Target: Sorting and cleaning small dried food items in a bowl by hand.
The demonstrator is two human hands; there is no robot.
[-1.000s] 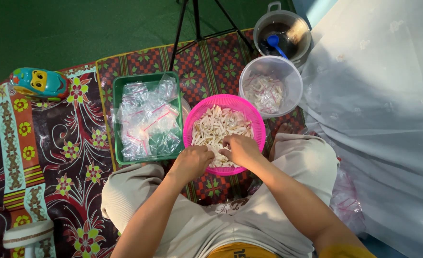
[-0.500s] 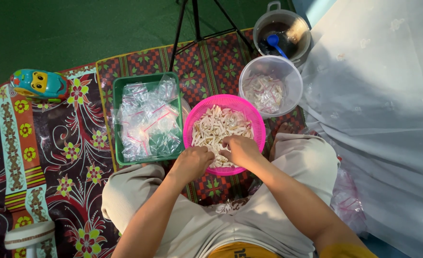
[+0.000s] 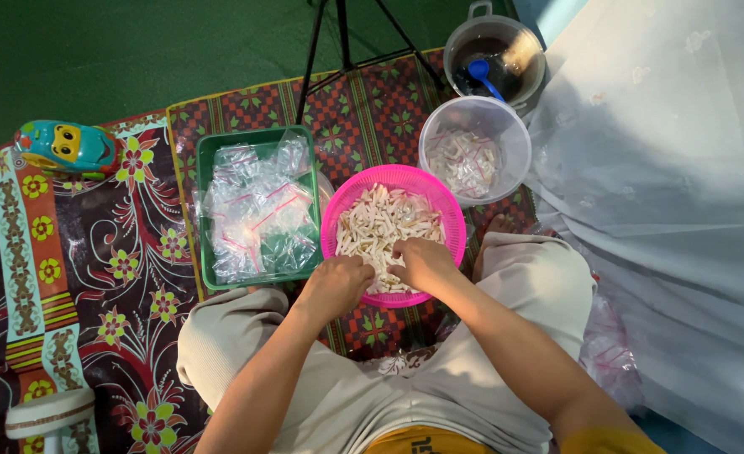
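Nothing has shifted: both hands, left [image 3: 336,284] and right [image 3: 422,262], fingers curled, pinch pale strips [image 3: 380,223] in the pink basket [image 3: 338,210].

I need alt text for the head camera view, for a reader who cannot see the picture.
Seen from above, a seated person's left hand and right hand reach into a pink basket of pale food strips. Left of it a green tray holds small clear bags; a clear tub stands behind on a patterned mat.
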